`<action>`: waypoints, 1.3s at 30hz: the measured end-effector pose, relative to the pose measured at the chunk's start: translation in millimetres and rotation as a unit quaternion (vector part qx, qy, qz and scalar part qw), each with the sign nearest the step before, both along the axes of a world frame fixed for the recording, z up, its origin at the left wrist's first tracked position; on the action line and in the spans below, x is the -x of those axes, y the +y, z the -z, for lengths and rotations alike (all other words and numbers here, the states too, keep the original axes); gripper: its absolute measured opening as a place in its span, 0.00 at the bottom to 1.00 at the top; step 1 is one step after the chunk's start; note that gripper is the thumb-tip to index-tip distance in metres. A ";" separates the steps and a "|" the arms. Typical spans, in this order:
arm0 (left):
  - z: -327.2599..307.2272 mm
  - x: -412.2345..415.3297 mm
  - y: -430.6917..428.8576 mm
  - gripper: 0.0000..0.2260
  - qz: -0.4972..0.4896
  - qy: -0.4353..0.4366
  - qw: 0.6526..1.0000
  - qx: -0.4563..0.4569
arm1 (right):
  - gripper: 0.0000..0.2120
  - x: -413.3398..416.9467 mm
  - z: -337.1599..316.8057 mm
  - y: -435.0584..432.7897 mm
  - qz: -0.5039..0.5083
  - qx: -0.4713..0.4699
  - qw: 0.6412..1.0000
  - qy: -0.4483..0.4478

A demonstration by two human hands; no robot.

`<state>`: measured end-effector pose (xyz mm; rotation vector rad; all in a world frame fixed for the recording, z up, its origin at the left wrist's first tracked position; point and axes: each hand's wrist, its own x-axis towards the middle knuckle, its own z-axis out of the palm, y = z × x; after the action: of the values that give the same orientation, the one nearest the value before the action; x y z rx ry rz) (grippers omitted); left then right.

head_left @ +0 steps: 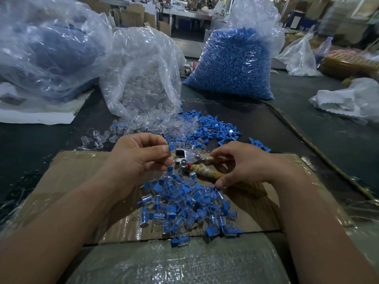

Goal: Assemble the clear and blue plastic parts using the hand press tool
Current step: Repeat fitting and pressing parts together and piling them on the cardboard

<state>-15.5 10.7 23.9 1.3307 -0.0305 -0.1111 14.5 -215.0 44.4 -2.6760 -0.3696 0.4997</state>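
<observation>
Pointing head left, press [185,156] runs left-right; right grip [248,167] clamped round handles [206,173], left grip [139,160] pinching blue part [171,148].

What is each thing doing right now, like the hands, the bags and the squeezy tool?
left hand: pinching a blue part at its fingertips.
right hand: fingers curled round the tool's handles.
hand press tool: lying on the cardboard, handles apart.
clear parts bag: open, spilling onto the table.
blue parts bag: standing, full.
assembled pieces: heaped loose on the cardboard.
</observation>
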 end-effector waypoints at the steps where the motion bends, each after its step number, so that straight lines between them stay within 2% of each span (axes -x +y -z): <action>1: 0.2 -0.2 0.1 0.07 -0.001 0.000 1.000 -0.002 | 0.32 0.4 -0.6 2.1 -0.001 0.004 1.000 -0.011; 9: 3.0 -2.6 2.1 0.08 -0.010 0.014 1.000 -0.008 | 0.16 4.7 0.7 21.6 -0.001 0.113 0.987 -0.111; 14: 2.6 -2.9 1.5 0.08 -0.011 0.018 1.000 -0.007 | 0.07 3.0 6.3 27.2 0.021 0.120 0.977 -0.176; 19: 1.8 -2.8 0.9 0.09 -0.012 0.014 1.000 0.002 | 0.07 4.3 6.9 23.8 0.030 0.090 0.981 -0.170; 22: 2.0 -2.5 0.4 0.08 -0.021 0.002 1.000 0.010 | 0.09 4.3 4.9 20.2 0.038 0.060 0.976 -0.206; 26: 2.8 -3.3 -0.3 0.08 -0.040 -0.027 0.999 0.012 | 0.08 6.2 4.7 23.8 0.056 -0.009 0.967 -0.249; 30: 3.7 -2.6 -1.1 0.07 -0.062 -0.071 0.995 0.021 | 0.09 12.6 7.0 33.0 0.030 -0.079 0.962 -0.259; 39: 8.5 -3.5 -1.5 0.06 -0.082 -0.130 0.988 -0.002 | 0.09 18.6 11.7 46.3 -0.007 -0.094 0.969 -0.227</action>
<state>-12.0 9.1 15.4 1.3394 -0.1410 0.2029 -4.1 -168.7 32.7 -2.5799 -0.5343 -0.1497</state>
